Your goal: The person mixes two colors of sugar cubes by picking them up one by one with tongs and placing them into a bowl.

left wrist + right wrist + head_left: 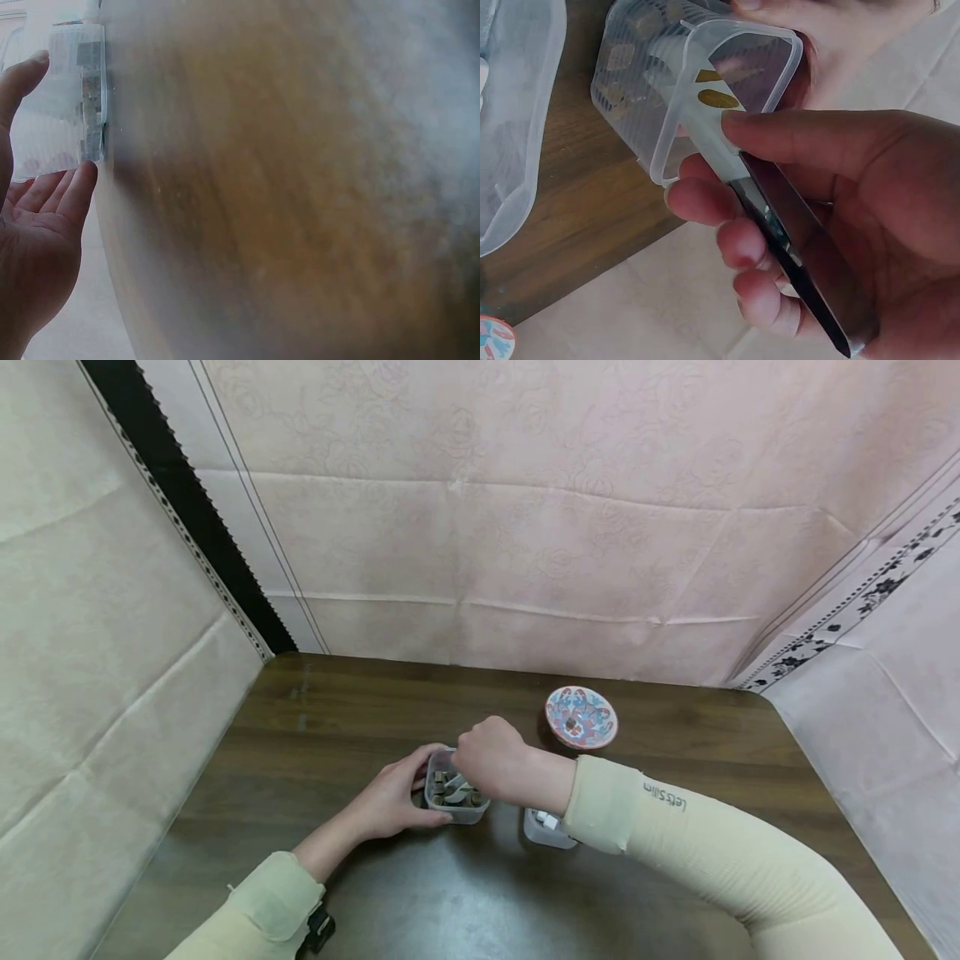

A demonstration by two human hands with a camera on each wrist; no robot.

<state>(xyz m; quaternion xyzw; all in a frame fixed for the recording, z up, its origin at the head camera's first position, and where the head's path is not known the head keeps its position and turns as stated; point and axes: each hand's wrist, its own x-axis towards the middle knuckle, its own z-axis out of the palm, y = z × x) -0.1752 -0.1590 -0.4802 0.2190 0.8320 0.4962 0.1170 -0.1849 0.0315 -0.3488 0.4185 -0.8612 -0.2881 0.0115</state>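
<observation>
My left hand (pixel 390 797) grips a clear plastic container (pixel 468 816) from its left side, with thumb and fingers on opposite walls. Several small brownish blocks (pixel 91 96) lie at the bottom of it. Over the container's opening, my right hand (pixel 498 764) holds a pair of tongs (pixel 761 214) between thumb and fingers. Their bent metal end points back toward the palm, while the pale arms with gold oval marks reach inside the container. Between the arm tips, the view is blurred by the container wall, and I cannot tell whether they pinch a block.
A second clear container (pixel 547 838) with white pieces in it stands to the right, partly under my right forearm. Behind it is a patterned bowl (pixel 581 717) with a small brown piece inside. The wooden table (pixel 360 710) meets a hanging pale cloth (pixel 525 568) at the back.
</observation>
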